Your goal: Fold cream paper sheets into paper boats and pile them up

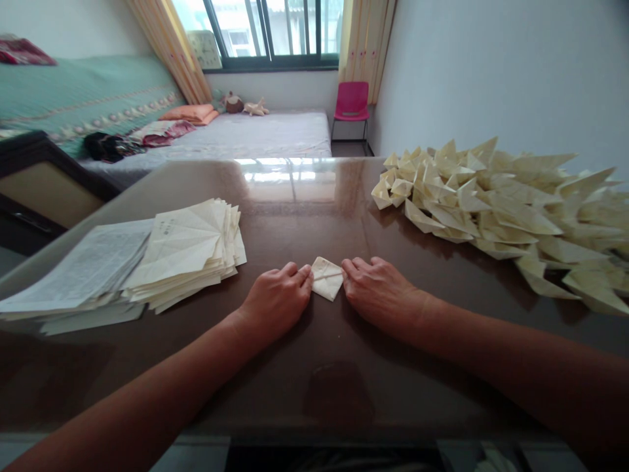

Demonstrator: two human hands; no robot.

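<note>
A small cream sheet of paper, folded into a compact packet (327, 280), lies on the brown tabletop between my hands. My left hand (279, 293) is closed at its left edge, fingertips pressed on the paper. At the opposite edge my right hand (377, 287) is closed too, its fingers bent and touching the paper's right corner. Creases and a folded-over flap show on the packet's upper face. The thumbs are mostly hidden beneath the hands.
To the left lies a stack of creased cream sheets (184, 239), overlapping a pile of printed pages (83, 265). Many folded paper boats (486, 203) are heaped along the right side of the glossy table (295, 223). Beyond stand a bed (275, 134) and a pink chair (352, 101).
</note>
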